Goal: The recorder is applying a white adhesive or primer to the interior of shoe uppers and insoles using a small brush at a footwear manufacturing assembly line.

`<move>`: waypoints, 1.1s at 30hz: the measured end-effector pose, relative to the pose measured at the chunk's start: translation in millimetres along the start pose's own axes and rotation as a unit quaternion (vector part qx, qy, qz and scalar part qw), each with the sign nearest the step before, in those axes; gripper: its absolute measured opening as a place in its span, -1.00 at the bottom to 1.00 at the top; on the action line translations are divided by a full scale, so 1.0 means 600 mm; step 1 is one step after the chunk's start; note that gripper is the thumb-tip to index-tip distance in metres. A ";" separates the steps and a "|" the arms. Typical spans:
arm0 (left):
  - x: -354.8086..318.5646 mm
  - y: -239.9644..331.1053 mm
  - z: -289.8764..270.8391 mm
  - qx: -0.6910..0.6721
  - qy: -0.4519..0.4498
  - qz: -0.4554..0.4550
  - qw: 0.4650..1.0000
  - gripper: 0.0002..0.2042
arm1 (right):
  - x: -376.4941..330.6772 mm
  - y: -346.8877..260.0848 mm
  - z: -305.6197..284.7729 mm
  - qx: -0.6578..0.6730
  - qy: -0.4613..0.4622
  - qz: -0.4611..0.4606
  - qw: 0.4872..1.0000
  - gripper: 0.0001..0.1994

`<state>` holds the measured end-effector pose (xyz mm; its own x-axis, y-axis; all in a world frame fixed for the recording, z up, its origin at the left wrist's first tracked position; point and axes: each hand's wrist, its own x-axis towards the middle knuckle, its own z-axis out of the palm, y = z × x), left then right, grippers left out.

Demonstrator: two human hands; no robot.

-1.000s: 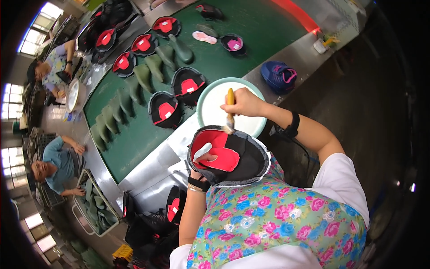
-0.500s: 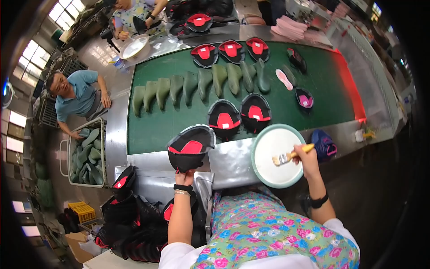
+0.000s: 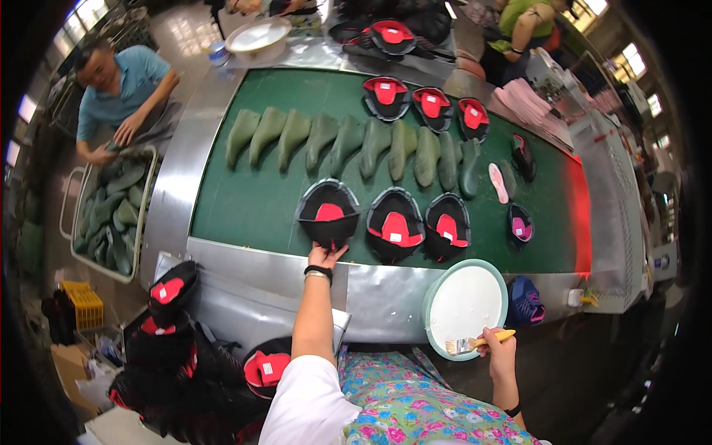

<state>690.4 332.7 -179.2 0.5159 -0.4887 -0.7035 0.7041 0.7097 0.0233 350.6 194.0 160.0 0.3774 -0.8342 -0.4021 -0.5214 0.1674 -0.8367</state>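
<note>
My left hand [image 3: 326, 256] grips the toe end of a black shoe upper [image 3: 326, 230] with a red lining, at the near edge of the green belt. Two similar uppers, a middle one [image 3: 395, 228] and a right one [image 3: 447, 228], lie to its right. A flat paintbrush [image 3: 467, 344] with a yellow handle is in my closed right hand [image 3: 500, 354]. Its bristles are over the near rim of a round pale green basin [image 3: 505, 302], which holds white liquid [image 3: 466, 300].
Green shoe lasts [image 3: 348, 148] stand in a row along the belt [image 3: 259, 211]. More uppers [image 3: 432, 109] lie beyond them. A blue shoe [image 3: 525, 302] sits right of the basin. Black uppers [image 3: 170, 371] are piled lower left. A co-worker [image 3: 122, 93] stands by a crate of lasts [image 3: 76, 237].
My left hand has carried the upper forward onto the belt, beside the other two. My right hand has drawn the brush back toward the basin's near rim. The view has shifted.
</note>
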 end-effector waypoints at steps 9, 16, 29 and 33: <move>-0.308 0.176 -0.215 0.680 0.038 0.206 0.703 -0.52 | 0.017 -0.007 0.048 -0.019 -0.122 -0.115 0.986 -0.83; -0.472 0.259 -0.366 0.830 0.277 -0.083 0.476 -0.23 | 0.018 -0.027 0.086 -0.056 -0.215 -0.262 0.939 -0.79; -0.483 0.178 -0.107 0.657 0.061 0.332 0.674 -0.61 | -0.053 -0.069 0.244 -0.188 -0.300 -0.596 0.721 -0.72; -0.535 0.087 -0.020 0.426 -0.078 0.304 0.848 -0.62 | -0.108 -0.057 0.287 -0.311 -0.347 -0.587 0.662 -0.61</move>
<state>556.0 532.8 39.2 0.9216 -0.2731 -0.2759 0.3473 0.2625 0.9003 475.8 332.6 150.7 0.9501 0.2813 0.1349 0.3105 -0.8107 -0.4964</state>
